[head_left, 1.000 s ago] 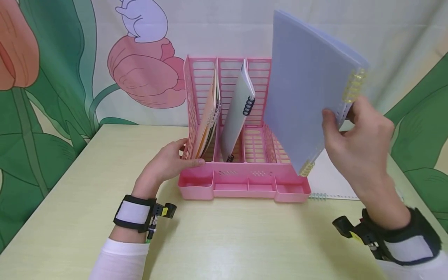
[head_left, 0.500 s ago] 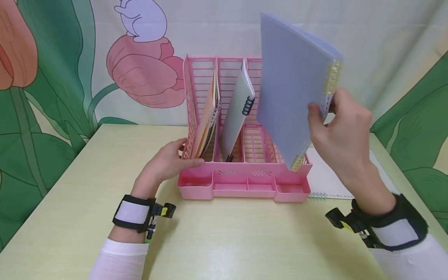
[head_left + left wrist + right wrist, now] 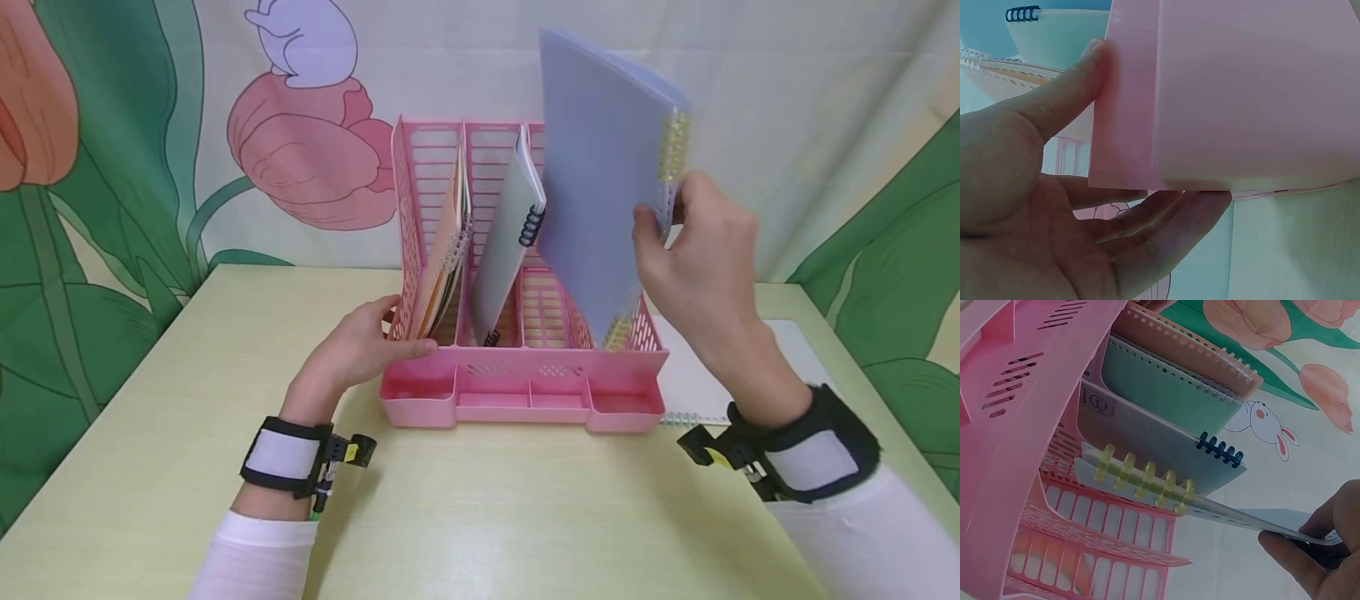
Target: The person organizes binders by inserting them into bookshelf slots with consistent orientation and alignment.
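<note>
A pink file organizer (image 3: 555, 414) stands on the table. My left hand (image 3: 367, 342) grips its left front corner, thumb over the front rim and fingers around the outer side. With my right hand (image 3: 708, 258) I pinch a pale blue notebook (image 3: 600, 167) at its spine, between two sets of yellow rings. The notebook tilts over the right part of the organizer; in the right wrist view its lower yellow rings (image 3: 1147, 478) hang beside the slots. A grey-blue notebook (image 3: 497, 242) with dark rings leans in the second slot. Peach-covered notebooks (image 3: 438, 267) occupy the leftmost slot.
A white spiral notebook (image 3: 693, 387) lies flat on the table to the right of the organizer. Small trays (image 3: 487, 414) line the organizer's front. Behind the table (image 3: 480, 517) hangs a curtain (image 3: 480, 67) printed with tulips and rabbits.
My right hand has moved left with the pale blue notebook, bringing its lower end over the right slots. The left hand stays on the organizer's corner.
</note>
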### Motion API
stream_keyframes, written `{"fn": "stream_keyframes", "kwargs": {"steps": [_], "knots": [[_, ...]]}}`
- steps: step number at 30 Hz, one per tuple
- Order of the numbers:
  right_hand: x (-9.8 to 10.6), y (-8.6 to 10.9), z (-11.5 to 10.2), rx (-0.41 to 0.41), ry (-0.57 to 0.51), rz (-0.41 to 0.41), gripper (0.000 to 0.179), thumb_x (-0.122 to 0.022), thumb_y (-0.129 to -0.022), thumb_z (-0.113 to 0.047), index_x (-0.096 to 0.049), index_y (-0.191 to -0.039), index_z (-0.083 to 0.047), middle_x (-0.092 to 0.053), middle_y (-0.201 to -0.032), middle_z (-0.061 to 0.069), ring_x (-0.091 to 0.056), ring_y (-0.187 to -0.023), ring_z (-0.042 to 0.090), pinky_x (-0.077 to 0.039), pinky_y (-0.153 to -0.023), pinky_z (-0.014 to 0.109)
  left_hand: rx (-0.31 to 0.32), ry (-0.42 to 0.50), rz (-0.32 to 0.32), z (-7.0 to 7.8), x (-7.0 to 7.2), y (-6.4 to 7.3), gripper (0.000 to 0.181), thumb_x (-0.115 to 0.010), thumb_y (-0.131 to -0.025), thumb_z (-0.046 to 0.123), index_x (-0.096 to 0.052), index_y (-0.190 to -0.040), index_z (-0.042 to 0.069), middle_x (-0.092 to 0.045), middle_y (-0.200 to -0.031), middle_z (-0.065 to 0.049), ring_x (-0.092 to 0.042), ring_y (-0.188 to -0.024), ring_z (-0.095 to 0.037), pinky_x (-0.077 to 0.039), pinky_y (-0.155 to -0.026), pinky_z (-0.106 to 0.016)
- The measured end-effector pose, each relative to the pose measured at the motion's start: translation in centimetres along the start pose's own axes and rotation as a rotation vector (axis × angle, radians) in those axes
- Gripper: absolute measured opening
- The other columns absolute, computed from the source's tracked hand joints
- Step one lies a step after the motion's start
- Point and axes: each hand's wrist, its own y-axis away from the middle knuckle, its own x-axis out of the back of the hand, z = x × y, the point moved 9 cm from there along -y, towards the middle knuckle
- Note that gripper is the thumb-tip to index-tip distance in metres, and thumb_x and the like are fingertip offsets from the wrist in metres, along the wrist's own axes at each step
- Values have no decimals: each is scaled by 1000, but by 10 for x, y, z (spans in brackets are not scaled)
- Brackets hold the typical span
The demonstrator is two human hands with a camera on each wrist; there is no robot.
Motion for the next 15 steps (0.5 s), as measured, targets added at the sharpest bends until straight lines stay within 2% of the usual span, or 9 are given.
{"fn": "stream_keyframes", "kwargs": {"steps": [8,15], "knots": [[-11,-5,0,6,-12,-27,19,-63,-96,-3,-61,-108,13,-73,-104,23,-73,-88,34,-58,-70,47,-7,-22,3,1,1,0,92,-80,-90,38,-30,-160,4,-51,-138,-23,-52,-123,-39,-48,-101,-57],[-20,-7,3,12,-37,-71,33,-65,-97,-5,-60,-125,11,-70,-122,22,-71,-106,35,-59,-85,50,-4,-15,3,-1,0,0,92,-80,-90,39,-31,-160,5,-51,-140,-22,-51,-124,-39,-47,-102,-59]]}}
